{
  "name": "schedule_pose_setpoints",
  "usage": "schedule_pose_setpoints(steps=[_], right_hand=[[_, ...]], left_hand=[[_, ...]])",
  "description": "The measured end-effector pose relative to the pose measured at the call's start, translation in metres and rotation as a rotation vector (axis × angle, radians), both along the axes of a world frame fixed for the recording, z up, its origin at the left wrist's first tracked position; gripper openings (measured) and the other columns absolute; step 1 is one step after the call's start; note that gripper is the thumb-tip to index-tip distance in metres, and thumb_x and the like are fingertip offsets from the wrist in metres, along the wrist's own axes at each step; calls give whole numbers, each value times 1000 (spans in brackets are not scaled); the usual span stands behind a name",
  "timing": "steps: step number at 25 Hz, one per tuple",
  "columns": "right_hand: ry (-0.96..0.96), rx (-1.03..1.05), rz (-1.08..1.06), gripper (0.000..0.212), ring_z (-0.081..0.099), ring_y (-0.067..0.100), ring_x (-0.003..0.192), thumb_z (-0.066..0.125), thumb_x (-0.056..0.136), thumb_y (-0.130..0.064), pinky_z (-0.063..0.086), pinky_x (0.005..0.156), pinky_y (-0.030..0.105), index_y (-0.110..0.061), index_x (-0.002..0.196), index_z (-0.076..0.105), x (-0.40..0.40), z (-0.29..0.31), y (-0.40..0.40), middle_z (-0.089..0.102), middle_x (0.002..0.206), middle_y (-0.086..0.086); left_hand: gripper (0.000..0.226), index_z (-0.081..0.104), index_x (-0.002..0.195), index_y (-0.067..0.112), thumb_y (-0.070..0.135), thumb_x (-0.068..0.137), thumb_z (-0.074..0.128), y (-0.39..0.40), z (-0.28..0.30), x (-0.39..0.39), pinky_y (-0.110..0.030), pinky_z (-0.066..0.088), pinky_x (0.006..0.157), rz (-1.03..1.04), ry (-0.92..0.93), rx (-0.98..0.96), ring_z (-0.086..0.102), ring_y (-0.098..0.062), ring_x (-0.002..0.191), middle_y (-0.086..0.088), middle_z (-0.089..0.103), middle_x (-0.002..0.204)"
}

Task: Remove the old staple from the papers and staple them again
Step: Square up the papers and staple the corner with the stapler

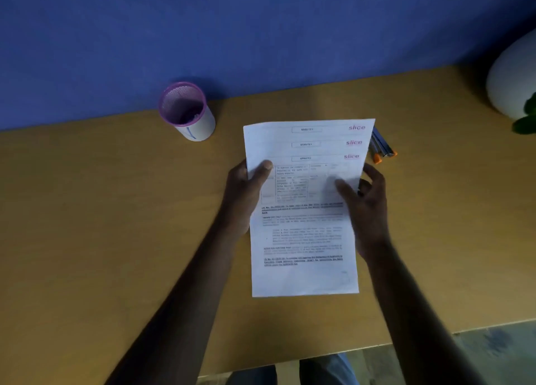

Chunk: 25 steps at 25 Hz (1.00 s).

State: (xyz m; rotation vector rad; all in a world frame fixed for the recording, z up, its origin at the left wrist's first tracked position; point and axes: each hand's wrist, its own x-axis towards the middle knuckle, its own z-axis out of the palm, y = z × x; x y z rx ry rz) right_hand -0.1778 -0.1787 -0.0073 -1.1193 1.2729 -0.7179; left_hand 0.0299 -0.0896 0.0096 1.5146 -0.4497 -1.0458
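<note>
A big blue wall [232,31] fills the top of the picture. Below it a wide brown desk [101,225] runs across the middle. In the middle of the frame are the papers [304,239], a few white sheets fanned so three pink logos show at the top (the print is too blurry to read). The left hand [246,187] holds the papers by their left edge, with the thumb on top. The right hand [365,207] holds the right edge, thumb on the page, fingers curled behind. A round white pot [510,80] sits at the right edge of the frame. A purple mesh cup [185,112] stands left of the papers. A small stapler [383,147] with orange tips peeks out just beside the papers' upper right corner.
</note>
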Motion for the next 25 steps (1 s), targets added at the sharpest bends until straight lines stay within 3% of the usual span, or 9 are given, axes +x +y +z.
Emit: schedule_pose_setpoints(steps=[2, 4, 8, 12, 15, 20, 23, 25], right_hand=[[-54, 41, 42, 32, 77, 19, 97, 73, 94, -12, 59, 80, 37, -10, 124, 65, 7, 24, -21, 80, 111, 3], [-98, -19, 75, 19, 76, 20, 97, 70, 96, -5, 58, 82, 36, -6, 115, 72, 18, 52, -33, 80, 112, 8], [-218, -237, 64, 14, 75, 16, 98, 68, 98, -5, 58, 82, 26, -4, 111, 71, 37, 108, -44, 80, 111, 4], [-324, -473, 69, 22, 74, 22, 113, 67, 99, -9, 61, 92, 37, -20, 117, 71, 44, 145, -49, 78, 119, 0], [-349, -533, 57, 26, 72, 25, 117, 64, 101, -4, 61, 95, 41, -20, 121, 68, 46, 133, -42, 76, 122, 0], [-235, -295, -5, 34, 71, 23, 117, 60, 100, 6, 60, 100, 46, -6, 131, 64, 52, 83, -33, 75, 124, 6], [-193, -278, -17, 36, 72, 18, 115, 60, 98, 6, 62, 98, 42, -6, 133, 63, 55, 78, -34, 75, 123, 5], [-224, -317, -13, 35, 71, 20, 117, 60, 99, 2, 61, 97, 40, -6, 132, 64, 52, 81, -36, 75, 125, 5]], left_hand=[[29, 64, 133, 2, 9, 106, 56, -11, 24, 6, -45, 60, 97, 37, -21, -47, 73, -31, 115, -14, 75, 124], [26, 66, 130, 4, 8, 106, 56, -22, 51, 13, -43, 60, 96, 70, -45, -124, 73, -29, 113, -12, 76, 120], [18, 77, 110, 21, 19, 103, 60, -40, 106, 31, -40, 60, 87, 121, -154, -327, 76, -21, 102, 2, 81, 106], [21, 75, 112, 24, 16, 107, 56, -47, 148, 39, -24, 59, 78, 124, -251, -542, 76, -11, 101, 9, 81, 106], [21, 74, 110, 24, 13, 106, 57, -43, 138, 32, -23, 58, 79, 132, -223, -505, 75, -7, 101, 13, 81, 104], [39, 78, 102, 45, 7, 99, 68, -37, 98, 8, -30, 60, 91, 132, -171, -275, 74, -4, 107, 21, 80, 104], [42, 77, 103, 52, 11, 97, 71, -40, 89, 3, -37, 62, 95, 120, -143, -279, 74, -8, 112, 18, 80, 110], [33, 77, 107, 47, 17, 93, 75, -41, 90, 5, -30, 63, 88, 126, -143, -334, 74, -10, 111, 14, 80, 112]])
